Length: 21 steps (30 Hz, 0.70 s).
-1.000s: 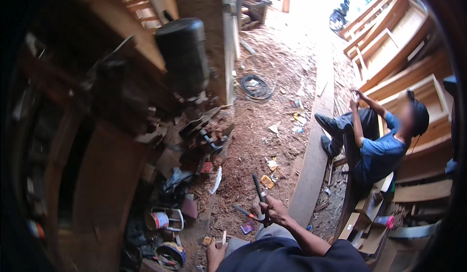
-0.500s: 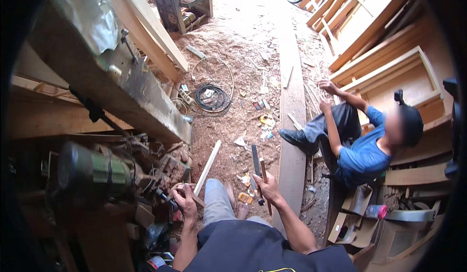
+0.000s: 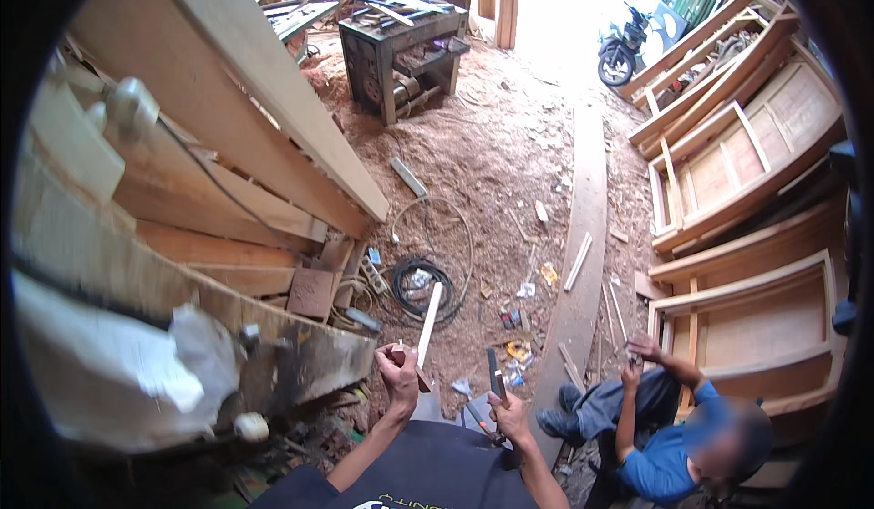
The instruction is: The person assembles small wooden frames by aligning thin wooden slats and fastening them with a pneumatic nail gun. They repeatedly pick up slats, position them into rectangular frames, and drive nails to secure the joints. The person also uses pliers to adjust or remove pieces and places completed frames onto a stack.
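Clock positions from the centre of the view. Left hand (image 3: 398,377), just past six, has its fingers closed on the near end of a long, straight, pale wooden strip (image 3: 431,322) that points toward twelve; a short, flat, reddish-brown piece (image 3: 424,382) crosses at the grip, joined or separate: cannot tell. Right hand (image 3: 512,415), between five and six, has its fingers curled round a narrow brown bar with a pale end (image 3: 500,383); a dark, flat, blade-like bar (image 3: 492,363) stands close beside it, probably in the same grip. Risks, as judged: two slim bars in one fist could slide and one drop if the grip loosens; the strip, held at one end only, could swing and knock something. A step toward twelve could snag a foot in the coiled black cable (image 3: 402,290) on the shaving-strewn floor (image 3: 510,190). A wide right-hand sweep toward four could strike the seated co-worker in a blue shirt (image 3: 665,462). Writing: pale and yellowish lettering on the wearer's dark navy shirt (image 3: 455,459) at six, partly cut off; crumpled yellow-orange wrapper (image 3: 519,352) near five, any print too small to read.
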{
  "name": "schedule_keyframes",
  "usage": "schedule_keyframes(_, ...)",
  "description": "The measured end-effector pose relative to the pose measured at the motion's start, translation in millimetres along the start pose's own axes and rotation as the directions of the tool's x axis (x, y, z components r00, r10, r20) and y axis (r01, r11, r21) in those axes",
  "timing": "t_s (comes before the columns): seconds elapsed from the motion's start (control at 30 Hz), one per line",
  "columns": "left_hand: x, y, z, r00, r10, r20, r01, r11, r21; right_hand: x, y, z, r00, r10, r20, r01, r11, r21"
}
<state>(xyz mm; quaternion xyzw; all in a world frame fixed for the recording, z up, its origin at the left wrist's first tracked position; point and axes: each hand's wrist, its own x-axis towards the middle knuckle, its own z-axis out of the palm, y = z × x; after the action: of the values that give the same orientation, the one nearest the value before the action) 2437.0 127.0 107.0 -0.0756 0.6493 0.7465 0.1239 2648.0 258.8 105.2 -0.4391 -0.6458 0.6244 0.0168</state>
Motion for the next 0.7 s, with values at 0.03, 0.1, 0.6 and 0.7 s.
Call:
schedule_keyframes(0.03,21,11,15,1.0,0.017,-0.007,-0.017,1.0,-0.026,25,-22,-1,0.999,0.029,-0.024,-0.03,1.0,-0.006)
schedule_keyframes(0.1,57,29,34,0.997,0.05,-0.056,-0.05,0.999,-0.003,71,-63,-7,0.999,-0.027,-0.024,0.028,0.999,0.041)
schedule_keyframes(0.6,421,84,238,0.863,0.225,-0.453,-0.143,0.968,0.207,537,-378,-37,0.94,-0.323,0.109,0.34,0.902,-0.266)
schedule_keyframes(0.7,477,131,289,0.898,0.247,-0.365,-0.234,0.969,0.079,610,-475,-24,0.945,-0.242,0.219,0.284,0.94,-0.188)
